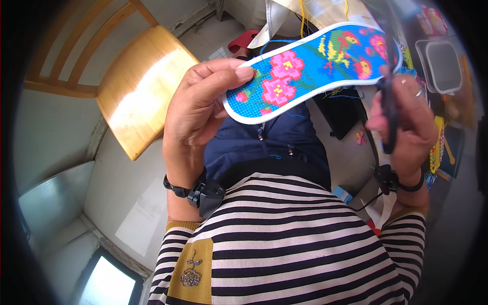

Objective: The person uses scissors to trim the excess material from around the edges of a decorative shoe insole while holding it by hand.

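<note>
My left hand (203, 94) pinches the near left end of a cross-stitched insole (305, 68) between thumb and fingers. The insole has a blue ground, pink flowers, yellow and green stitching and a white edge; it is held up tilted above my lap. A blue thread (277, 41) hangs off its far edge. My right hand (410, 119) grips the black-handled scissors (389, 119) by the insole's right end. Their blades are blurred and rise across that end; whether they touch it, I cannot tell.
A wooden chair (137, 76) stands to the left. At the right are a grey-white plastic container (443, 68) and bundles of yellow thread (437, 147). A pale cloth (325, 14) lies beyond the insole. My lap in dark blue trousers (274, 142) is below it.
</note>
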Motion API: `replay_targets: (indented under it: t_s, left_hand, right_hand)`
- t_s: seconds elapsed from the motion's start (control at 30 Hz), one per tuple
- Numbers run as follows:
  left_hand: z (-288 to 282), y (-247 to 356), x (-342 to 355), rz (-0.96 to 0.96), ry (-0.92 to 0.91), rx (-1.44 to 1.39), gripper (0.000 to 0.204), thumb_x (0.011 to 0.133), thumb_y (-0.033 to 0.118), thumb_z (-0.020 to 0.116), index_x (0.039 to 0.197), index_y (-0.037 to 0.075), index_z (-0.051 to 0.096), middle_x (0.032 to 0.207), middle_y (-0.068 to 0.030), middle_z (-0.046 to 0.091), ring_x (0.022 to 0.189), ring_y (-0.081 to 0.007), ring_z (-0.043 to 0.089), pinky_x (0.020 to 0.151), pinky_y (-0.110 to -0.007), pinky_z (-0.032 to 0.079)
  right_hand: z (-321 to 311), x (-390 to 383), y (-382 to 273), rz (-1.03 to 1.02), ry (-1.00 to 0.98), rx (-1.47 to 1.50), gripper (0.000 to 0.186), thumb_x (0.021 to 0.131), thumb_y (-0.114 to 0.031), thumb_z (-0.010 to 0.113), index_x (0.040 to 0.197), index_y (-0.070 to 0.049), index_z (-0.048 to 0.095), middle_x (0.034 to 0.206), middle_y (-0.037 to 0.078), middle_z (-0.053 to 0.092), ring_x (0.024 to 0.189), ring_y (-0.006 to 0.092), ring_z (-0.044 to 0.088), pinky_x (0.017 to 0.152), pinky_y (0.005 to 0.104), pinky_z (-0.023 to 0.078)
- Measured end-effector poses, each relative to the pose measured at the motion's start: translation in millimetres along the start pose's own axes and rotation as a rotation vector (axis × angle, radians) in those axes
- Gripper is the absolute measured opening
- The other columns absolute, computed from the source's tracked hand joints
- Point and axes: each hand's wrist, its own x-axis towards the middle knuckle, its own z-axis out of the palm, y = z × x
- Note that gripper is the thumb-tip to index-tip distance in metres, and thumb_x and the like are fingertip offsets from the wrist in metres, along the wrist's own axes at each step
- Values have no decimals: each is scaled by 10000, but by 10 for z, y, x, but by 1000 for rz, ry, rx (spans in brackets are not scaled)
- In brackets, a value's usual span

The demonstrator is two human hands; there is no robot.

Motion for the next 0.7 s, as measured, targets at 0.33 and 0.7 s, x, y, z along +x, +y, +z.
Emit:
replay_targets:
  t_s: [0.33,0.7]
  left_hand:
    - [35,56,-35,66,27,30,176,836,78,660,961,-45,666,819,-98,685,676,-128,665,635,-227,546]
    - [62,43,-46,73,60,123,186,846,85,624,958,-61,655,785,-83,682,616,-93,643,578,-183,518]
  right_hand:
    - [-105,16,-13,-421,-226,-765,572,591,97,655,1155,1,640,902,138,509,713,249,570,592,314,496]
    - [-126,83,-55,-432,-275,-741,540,616,97,654,1149,12,637,896,139,528,703,250,582,579,315,492]
